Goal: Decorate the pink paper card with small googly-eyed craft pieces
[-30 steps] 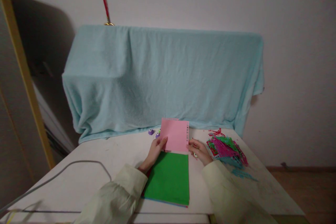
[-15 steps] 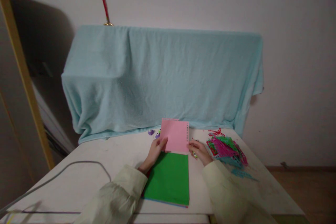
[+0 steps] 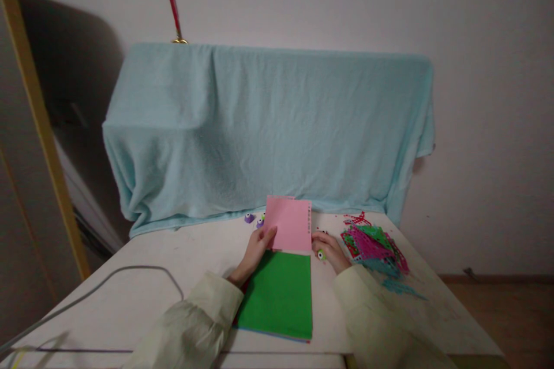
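My left hand (image 3: 258, 246) grips a pink paper (image 3: 289, 223) by its lower left side, thumb lying on top. Small cut-outs run along the paper's right edge, and another row shows at its top. My right hand (image 3: 330, 249) is closed by the lower right edge of that paper, fingers curled around a small green craft punch (image 3: 321, 255) with an eye on it. Most of the punch is hidden by the hand. Below the pink paper lies a stack of coloured paper with a green sheet (image 3: 280, 294) uppermost.
Purple eyed punches (image 3: 249, 218) stand behind my left hand. At right is a heap of lacy punched paper (image 3: 373, 245) in several colours. A grey cable (image 3: 142, 267) crosses the table's left side. A light blue cloth (image 3: 277, 127) hangs behind the table.
My right fingertips have drawn slightly away from the pink paper's edge, and more of the green punch shows. My left hand and the paper have stayed in place.
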A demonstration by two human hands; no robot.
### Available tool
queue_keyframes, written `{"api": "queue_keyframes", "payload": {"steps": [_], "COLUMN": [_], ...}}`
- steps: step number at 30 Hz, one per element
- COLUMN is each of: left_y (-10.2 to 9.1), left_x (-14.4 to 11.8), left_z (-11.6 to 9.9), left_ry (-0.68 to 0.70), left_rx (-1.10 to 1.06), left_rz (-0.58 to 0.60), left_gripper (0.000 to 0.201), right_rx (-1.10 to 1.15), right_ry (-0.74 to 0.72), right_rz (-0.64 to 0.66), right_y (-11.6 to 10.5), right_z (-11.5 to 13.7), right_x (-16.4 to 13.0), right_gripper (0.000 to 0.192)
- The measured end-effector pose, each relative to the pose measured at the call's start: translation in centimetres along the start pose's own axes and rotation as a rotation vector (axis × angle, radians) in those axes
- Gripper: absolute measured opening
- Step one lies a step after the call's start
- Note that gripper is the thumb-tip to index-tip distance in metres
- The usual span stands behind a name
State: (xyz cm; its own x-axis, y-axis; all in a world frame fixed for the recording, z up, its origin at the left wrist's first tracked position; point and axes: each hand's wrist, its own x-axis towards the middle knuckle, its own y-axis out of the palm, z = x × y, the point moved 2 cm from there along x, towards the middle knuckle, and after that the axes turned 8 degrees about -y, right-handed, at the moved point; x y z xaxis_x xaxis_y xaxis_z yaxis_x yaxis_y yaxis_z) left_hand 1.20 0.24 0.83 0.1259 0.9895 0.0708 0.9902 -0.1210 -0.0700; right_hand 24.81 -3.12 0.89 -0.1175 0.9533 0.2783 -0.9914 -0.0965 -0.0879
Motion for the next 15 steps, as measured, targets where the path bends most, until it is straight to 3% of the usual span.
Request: {"api": "queue_keyframes", "payload": {"steps": [9,15], "left_y": [0.1,0.16], "left_x": [-0.26,-0.16], "left_z": [-0.52,-0.34], "left_ry": [-0.002,0.01], "left_rx": [0.006,-0.006], "left_rz": [0.0,0.012], "left_gripper": [0.049,0.047], "right_rx": [0.044,0.08], "right_ry": [0.047,0.031], "right_rz": [-0.001,0.011], "right_y": [0.27,0.05], "right_z": [0.53,-0.43], "right_x": [0.13,0.3], "right_gripper": [0.028,0.029]}}
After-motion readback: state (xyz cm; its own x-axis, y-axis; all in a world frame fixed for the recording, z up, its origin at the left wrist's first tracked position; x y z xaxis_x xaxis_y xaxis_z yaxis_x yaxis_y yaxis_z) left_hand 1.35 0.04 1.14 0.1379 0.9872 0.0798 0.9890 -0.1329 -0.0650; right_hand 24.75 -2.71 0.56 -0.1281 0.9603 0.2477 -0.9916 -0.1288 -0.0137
